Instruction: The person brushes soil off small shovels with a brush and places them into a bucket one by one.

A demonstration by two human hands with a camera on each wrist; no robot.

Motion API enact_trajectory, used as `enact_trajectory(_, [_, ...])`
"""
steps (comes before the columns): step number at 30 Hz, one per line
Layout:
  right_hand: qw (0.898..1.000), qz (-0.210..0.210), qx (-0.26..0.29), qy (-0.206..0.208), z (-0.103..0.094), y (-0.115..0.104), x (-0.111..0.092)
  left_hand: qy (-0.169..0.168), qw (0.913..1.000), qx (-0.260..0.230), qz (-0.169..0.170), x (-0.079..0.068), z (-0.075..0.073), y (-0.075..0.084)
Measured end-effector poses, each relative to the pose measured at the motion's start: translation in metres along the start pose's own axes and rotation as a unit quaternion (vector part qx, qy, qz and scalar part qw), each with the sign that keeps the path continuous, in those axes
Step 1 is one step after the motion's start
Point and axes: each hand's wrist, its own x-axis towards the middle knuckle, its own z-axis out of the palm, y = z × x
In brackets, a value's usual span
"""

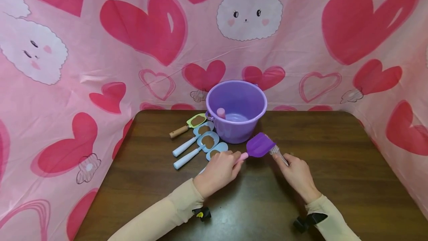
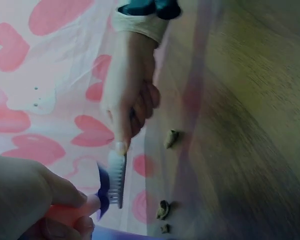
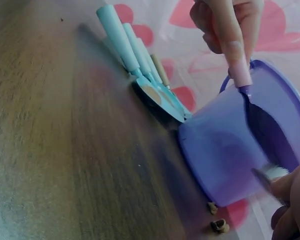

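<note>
2 beige sleeves (image 1: 158,211), perhaps black wristbands (image 1: 310,221)

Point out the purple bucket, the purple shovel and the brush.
Purple bucket (image 1: 234,132): head view, on its front outer wall.
Purple shovel (image 1: 259,145): head view, on its blade.
Brush (image 2: 116,173): left wrist view, on its pale bristles.

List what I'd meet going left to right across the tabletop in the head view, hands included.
Green shovel with wooden handle → left hand → blade of the purple shovel → brush → right hand.
</note>
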Motion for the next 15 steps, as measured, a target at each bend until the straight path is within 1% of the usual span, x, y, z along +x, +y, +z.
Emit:
enact_trajectory(2, [1.000, -0.003, 0.004, 0.001, 0.002, -0.001, -0.002, 0.003, 1.0000, -0.007, -0.004, 0.001, 0.000, 0.001])
enact_trajectory(4, [1.000, -0.015, 0.005, 0.003, 0.006, -0.003, -0.004, 0.009, 0.9999, -0.012, -0.008, 0.003, 0.000, 0.003])
enact_trajectory(10, [0.998, -0.067, 0.001, -0.009, 0.016, -0.014, -0.013, 0.038, 0.9993, -0.001, -0.007, 0.005, 0.003, 0.005])
enact_trajectory(12, [0.997, -0.071, -0.001, -0.006, 0.016, -0.016, -0.015, 0.049, 0.9988, 0.003, -0.004, 0.005, 0.004, 0.005])
enact_trajectory(15, [0.998, -0.059, 0.004, 0.004, 0.011, -0.016, -0.013, 0.062, 0.9981, 0.004, 0.002, 0.006, 0.004, 0.005])
